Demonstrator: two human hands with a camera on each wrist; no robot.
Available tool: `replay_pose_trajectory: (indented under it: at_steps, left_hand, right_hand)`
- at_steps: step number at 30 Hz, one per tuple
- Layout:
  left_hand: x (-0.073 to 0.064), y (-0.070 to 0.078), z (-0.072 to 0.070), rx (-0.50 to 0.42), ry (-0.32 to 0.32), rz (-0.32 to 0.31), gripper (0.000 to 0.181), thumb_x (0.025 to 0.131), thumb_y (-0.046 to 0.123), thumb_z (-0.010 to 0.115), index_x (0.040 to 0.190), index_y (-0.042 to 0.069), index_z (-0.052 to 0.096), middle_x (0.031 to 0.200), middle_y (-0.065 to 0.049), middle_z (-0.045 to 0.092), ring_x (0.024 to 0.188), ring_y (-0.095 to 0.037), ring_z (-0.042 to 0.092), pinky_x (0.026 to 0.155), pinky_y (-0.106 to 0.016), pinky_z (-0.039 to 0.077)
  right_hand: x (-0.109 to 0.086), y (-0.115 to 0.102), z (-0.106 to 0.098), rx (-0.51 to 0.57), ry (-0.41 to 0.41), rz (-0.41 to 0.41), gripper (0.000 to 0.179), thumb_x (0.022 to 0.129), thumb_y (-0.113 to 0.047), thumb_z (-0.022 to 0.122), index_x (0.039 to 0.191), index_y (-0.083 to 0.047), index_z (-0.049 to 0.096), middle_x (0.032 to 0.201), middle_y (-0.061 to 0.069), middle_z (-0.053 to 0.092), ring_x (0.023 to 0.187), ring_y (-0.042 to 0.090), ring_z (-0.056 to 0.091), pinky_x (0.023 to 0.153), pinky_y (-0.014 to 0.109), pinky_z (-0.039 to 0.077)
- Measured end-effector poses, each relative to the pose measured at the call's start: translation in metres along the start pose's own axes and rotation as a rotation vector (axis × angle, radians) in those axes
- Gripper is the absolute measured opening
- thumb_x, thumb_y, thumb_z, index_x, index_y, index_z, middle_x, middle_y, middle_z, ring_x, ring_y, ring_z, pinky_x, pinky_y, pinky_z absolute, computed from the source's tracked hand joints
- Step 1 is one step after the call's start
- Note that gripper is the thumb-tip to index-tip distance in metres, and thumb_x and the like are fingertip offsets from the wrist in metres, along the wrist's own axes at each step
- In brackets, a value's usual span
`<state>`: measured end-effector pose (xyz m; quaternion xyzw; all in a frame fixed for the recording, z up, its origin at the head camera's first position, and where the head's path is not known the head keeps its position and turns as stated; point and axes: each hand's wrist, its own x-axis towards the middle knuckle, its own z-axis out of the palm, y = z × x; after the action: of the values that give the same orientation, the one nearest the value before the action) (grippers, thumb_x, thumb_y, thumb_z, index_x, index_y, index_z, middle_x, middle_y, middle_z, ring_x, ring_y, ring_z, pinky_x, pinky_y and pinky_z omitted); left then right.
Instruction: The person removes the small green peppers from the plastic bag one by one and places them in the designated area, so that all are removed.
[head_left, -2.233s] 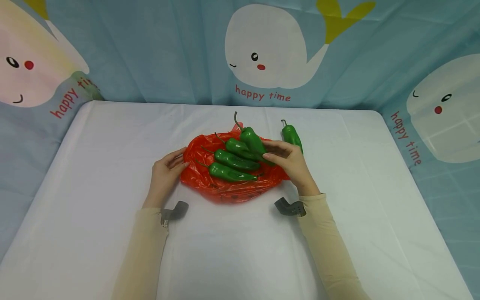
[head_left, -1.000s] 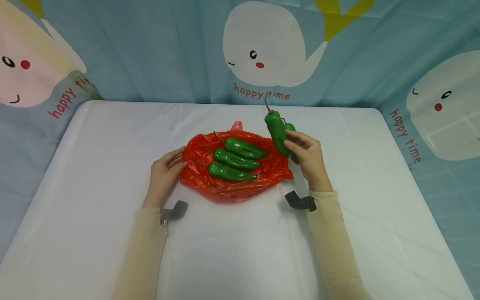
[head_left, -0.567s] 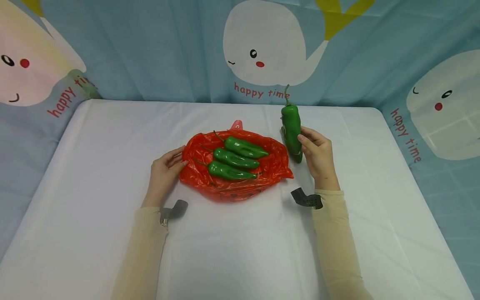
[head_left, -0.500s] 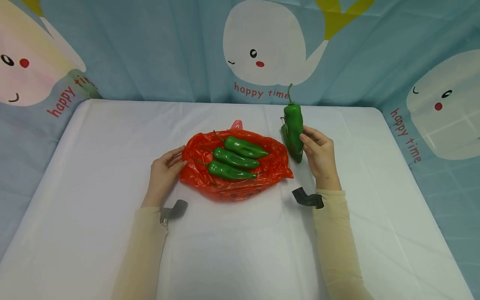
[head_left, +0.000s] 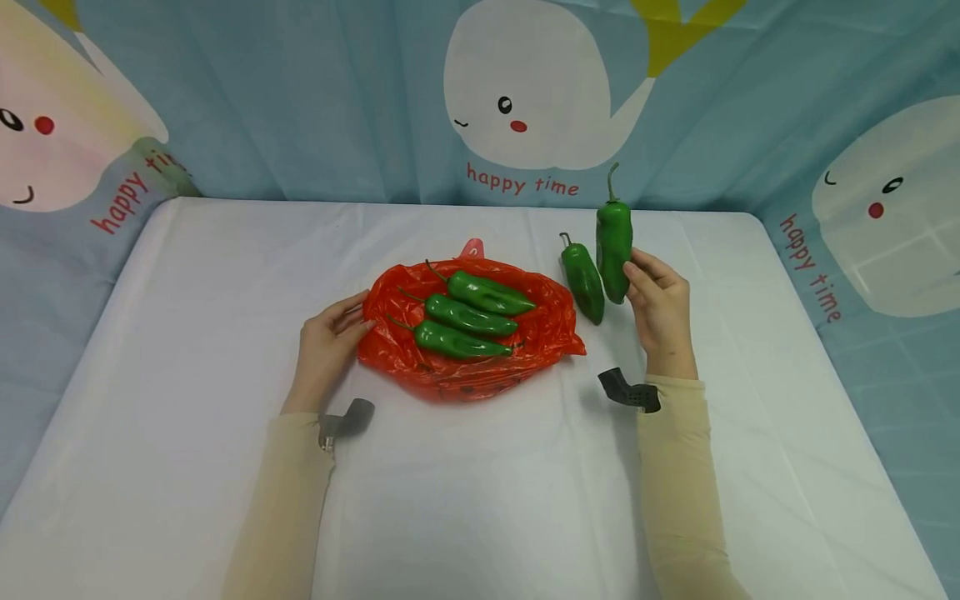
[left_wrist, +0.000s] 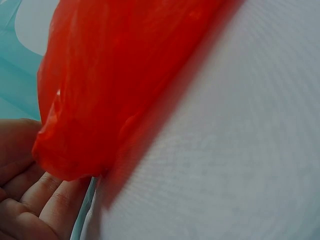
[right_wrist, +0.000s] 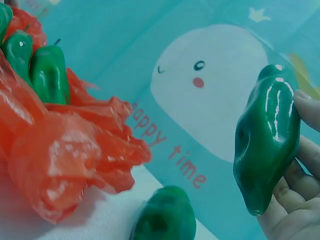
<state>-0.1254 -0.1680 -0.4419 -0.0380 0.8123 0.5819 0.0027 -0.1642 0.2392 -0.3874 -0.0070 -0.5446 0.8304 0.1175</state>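
In the head view my right hand [head_left: 660, 300] pinches a green chili pepper [head_left: 614, 242] near its lower end, thumb in front, stem pointing up. A second green pepper [head_left: 582, 279] lies on the table just left of it. The red plastic bag [head_left: 442, 379] sits opened out in the middle, with three green peppers [head_left: 471, 315] side by side, stems to the left. At the bag's left edge, my left hand [head_left: 326, 346] holds the plastic between thumb and fingers. In the left wrist view the bag [left_wrist: 115, 85] covers part of those fingers [left_wrist: 55, 200].
All of this is on a white-covered table [head_left: 465, 500]. Behind and at the sides hangs a blue curtain [head_left: 322, 100] with printed whales. A dark wrist camera mount [head_left: 630, 392] sticks out from the right sleeve, and another mount [head_left: 351, 418] from the left.
My right hand has lifted a pepper from the bag and carried it right, past the pepper on the table, turning it more upright. My left hand has stayed at the bag.
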Motion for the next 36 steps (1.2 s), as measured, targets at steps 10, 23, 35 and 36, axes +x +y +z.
replay_pose_trajectory:
  at_steps: [10,23,35,36]
  left_hand:
    - [0.001,-0.002,0.000,0.007,0.001,0.003,0.045,0.090,0.005,0.064,0.134,0.005,0.053,0.130,-0.013,0.056,0.116,-0.025,0.056,0.086,-0.015,0.048]
    - [0.001,-0.001,0.001,0.015,0.003,-0.004,0.045,0.090,0.006,0.063,0.134,0.005,0.053,0.131,-0.013,0.055,0.117,-0.025,0.056,0.087,-0.016,0.048]
    - [0.001,0.001,0.000,-0.005,-0.004,-0.004,0.047,0.089,0.006,0.064,0.134,0.006,0.053,0.132,-0.016,0.054,0.118,-0.027,0.054,0.087,-0.014,0.047]
    - [0.001,0.001,-0.001,-0.005,-0.005,-0.004,0.047,0.089,0.006,0.064,0.135,0.006,0.052,0.132,-0.015,0.054,0.118,-0.027,0.054,0.087,-0.014,0.047]
  right_hand:
    - [0.003,0.004,-0.012,0.016,0.047,0.045,0.019,0.082,0.002,0.070,0.101,0.003,0.071,0.099,0.011,0.066,0.090,0.019,0.063,0.077,0.024,0.055]
    - [0.007,0.010,-0.027,-0.078,0.170,0.156,0.012,0.084,-0.003,0.069,0.096,-0.004,0.072,0.107,0.009,0.059,0.095,0.015,0.058,0.076,0.019,0.052]
    - [0.010,0.023,-0.036,-0.318,0.292,0.171,0.019,0.081,-0.009,0.075,0.099,-0.004,0.073,0.092,0.000,0.065,0.081,0.009,0.056,0.062,0.015,0.045]
    - [0.010,0.024,-0.037,-0.347,0.297,0.166,0.021,0.081,-0.010,0.075,0.101,-0.004,0.072,0.091,-0.001,0.065,0.080,0.009,0.056,0.062,0.015,0.044]
